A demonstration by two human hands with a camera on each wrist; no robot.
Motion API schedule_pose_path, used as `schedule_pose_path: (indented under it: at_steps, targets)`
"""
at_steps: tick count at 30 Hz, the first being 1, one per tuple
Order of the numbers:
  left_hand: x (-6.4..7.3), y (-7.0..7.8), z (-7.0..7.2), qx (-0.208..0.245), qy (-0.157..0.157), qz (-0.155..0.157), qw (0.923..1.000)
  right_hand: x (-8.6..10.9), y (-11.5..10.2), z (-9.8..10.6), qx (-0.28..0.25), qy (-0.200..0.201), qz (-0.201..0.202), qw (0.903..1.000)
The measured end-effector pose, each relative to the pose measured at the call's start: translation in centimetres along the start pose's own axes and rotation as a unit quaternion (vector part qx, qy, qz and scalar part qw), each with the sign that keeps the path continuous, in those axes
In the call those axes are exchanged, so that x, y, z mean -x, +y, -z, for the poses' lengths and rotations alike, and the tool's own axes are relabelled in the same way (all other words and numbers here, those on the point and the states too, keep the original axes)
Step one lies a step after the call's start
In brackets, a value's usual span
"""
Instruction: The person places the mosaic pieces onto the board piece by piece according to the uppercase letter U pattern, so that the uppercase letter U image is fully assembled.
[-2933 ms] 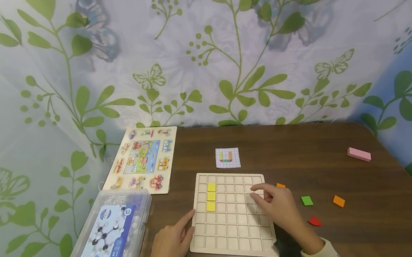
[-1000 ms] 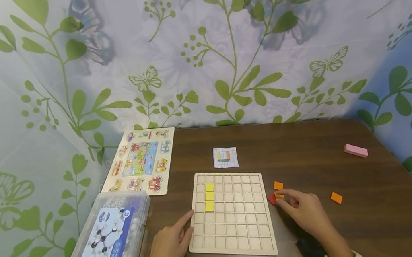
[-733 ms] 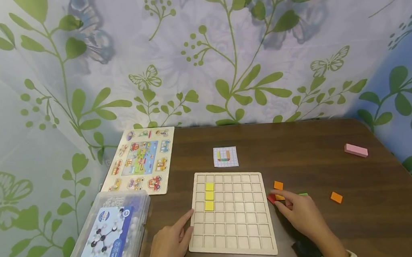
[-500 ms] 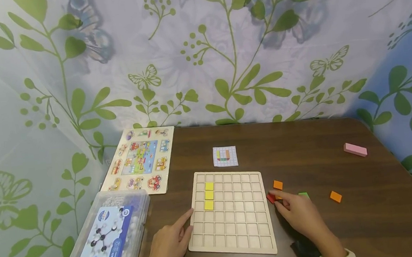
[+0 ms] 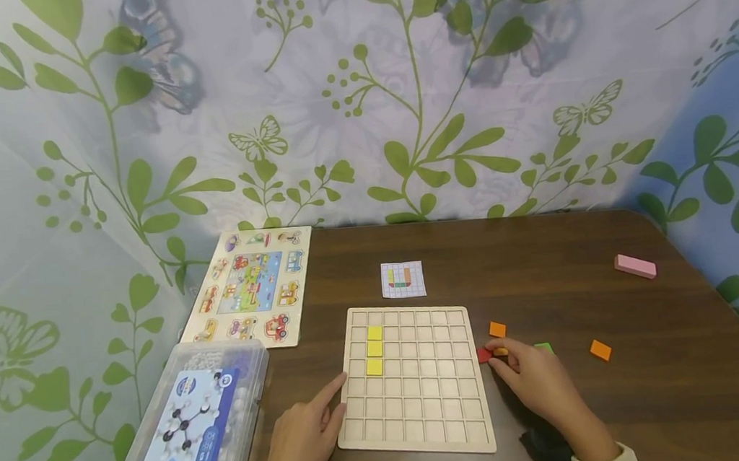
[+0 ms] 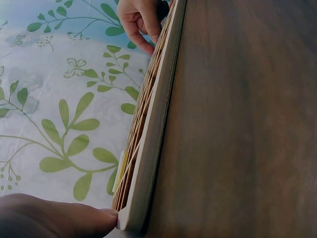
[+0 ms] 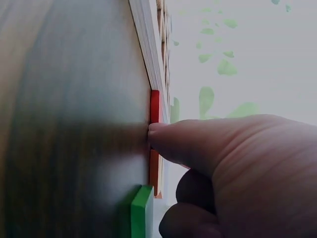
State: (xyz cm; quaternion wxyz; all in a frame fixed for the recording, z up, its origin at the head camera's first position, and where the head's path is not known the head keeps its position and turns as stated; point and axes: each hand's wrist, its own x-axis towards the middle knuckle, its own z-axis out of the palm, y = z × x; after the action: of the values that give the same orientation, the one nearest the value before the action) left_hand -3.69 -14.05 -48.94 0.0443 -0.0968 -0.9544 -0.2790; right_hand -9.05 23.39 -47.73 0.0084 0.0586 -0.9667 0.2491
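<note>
A square wooden grid board (image 5: 413, 390) lies on the table, with three yellow tiles (image 5: 374, 349) in one column at its upper left. My left hand (image 5: 304, 438) rests beside it, the straight index finger and thumb touching its left edge. Just past the right edge, thumb and index finger of my right hand (image 5: 537, 376) pinch a red tile (image 5: 484, 354) lying flat on the table. In the right wrist view the thumb tip covers one end of the red tile (image 7: 155, 106). Orange tiles (image 5: 497, 330) and a partly hidden green tile (image 5: 544, 348) lie around that hand.
A small pattern card (image 5: 403, 280) lies behind the board. At left are a picture puzzle board (image 5: 303, 293) and a clear plastic case (image 5: 183, 433). Another orange tile (image 5: 600, 350) and a pink block (image 5: 636, 266) lie to the right. A patterned cloth (image 5: 334, 117) hangs behind.
My right hand has come from above the board to the tiles on its right. Over the last half second the red tile has turned slightly at its fingertips. The left hand stays put.
</note>
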Motion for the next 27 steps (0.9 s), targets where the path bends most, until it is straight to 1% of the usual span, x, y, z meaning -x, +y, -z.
schedule_pose_path:
  at_steps: [4, 15, 17, 22, 24, 27]
  targets:
    - [0.01, -0.04, -0.01, -0.001, -0.005, 0.004, 1.0000, 0.01, -0.04, 0.22, 0.002, -0.006, -0.002, 1.0000]
    - [0.06, 0.07, 0.02, 0.004, -0.007, 0.008, 0.9999, 0.46, 0.13, 0.76, 0.031, -0.019, -0.001, 0.9993]
    - [0.05, 0.10, 0.05, 0.002, -0.004, 0.006, 1.0000, 0.48, 0.11, 0.86, 0.031, -0.026, -0.007, 0.9992]
    - [-0.01, 0.15, 0.09, 0.003, -0.008, 0.009, 0.9999, 0.40, 0.09, 0.99, 0.019, -0.049, -0.023, 0.9984]
    - [-0.05, 0.15, 0.09, 0.004, -0.012, 0.013, 0.9998, 0.41, 0.17, 0.98, 0.016, -0.051, -0.020, 0.9984]
    - [-0.06, 0.11, 0.07, 0.006, -0.009, 0.011, 0.9999, 0.46, 0.41, 0.98, 0.013, -0.052, -0.008, 0.9986]
